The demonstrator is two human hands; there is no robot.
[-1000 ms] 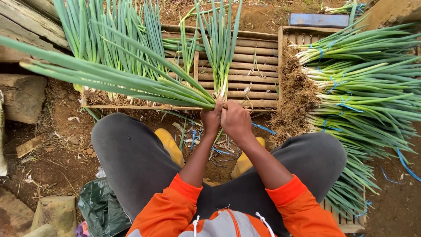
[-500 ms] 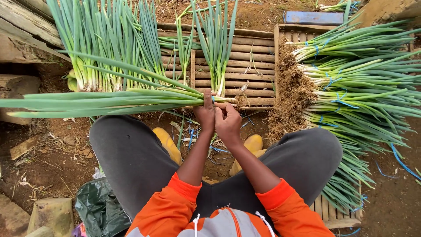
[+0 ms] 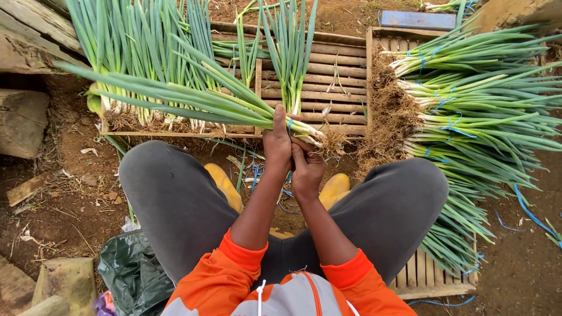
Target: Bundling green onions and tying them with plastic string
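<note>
Both hands, left hand (image 3: 277, 143) and right hand (image 3: 307, 167), were clamped on the scallion bunch (image 3: 205, 102) at centre, leaves toward 9 o'clock; blue tie (image 3: 290, 123) looked loose, so stalks might slip.

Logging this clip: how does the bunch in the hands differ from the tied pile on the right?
The held bunch is one bundle lifted off the ground, gripped near its roots by the left hand and right hand; the tied pile is many bundles stacked on a slatted crate. The bunch's leaves point left, the pile's point right. Blue string shows on both. Both are green onions with roots on.
</note>
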